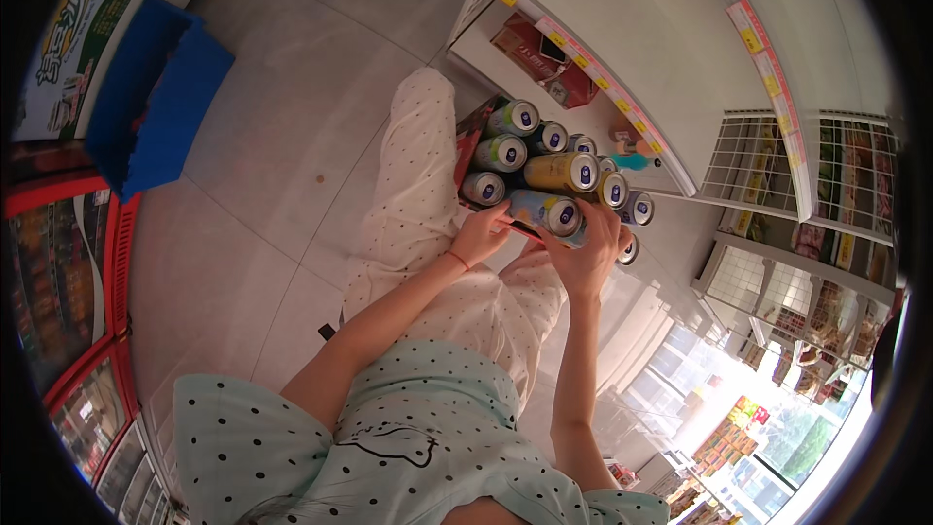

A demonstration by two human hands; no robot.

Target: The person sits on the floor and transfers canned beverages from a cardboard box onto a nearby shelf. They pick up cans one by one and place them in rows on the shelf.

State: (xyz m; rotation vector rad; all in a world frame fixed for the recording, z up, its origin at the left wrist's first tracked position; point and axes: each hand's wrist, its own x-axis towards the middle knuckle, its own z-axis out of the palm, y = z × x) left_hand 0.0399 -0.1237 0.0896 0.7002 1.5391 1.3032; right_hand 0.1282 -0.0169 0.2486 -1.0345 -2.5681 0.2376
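Note:
My right hand (587, 251) is around the upper part of a light blue drink can (536, 205), with the thumb on its near side. The can leans towards me, its silver lid facing up. My left hand (481, 237), a thin red cord at its wrist, has its fingertips at the near edge of a red cardboard tray (466, 133), close to the can's lower end. Behind are several upright cans, among them a yellow can (557, 171) and a green-and-grey can (503, 153). A purple-grey can (635, 208) stands at the right. The fingers hide part of the tray edge.
A white shelf unit (656, 36) with price strips rises ahead and right. On its lowest shelf lies a red carton (539, 62) with a phone (554, 49) on it. A blue bin (175, 98) stands left, near a red-framed cooler (116, 270). My knees flank the floor ahead.

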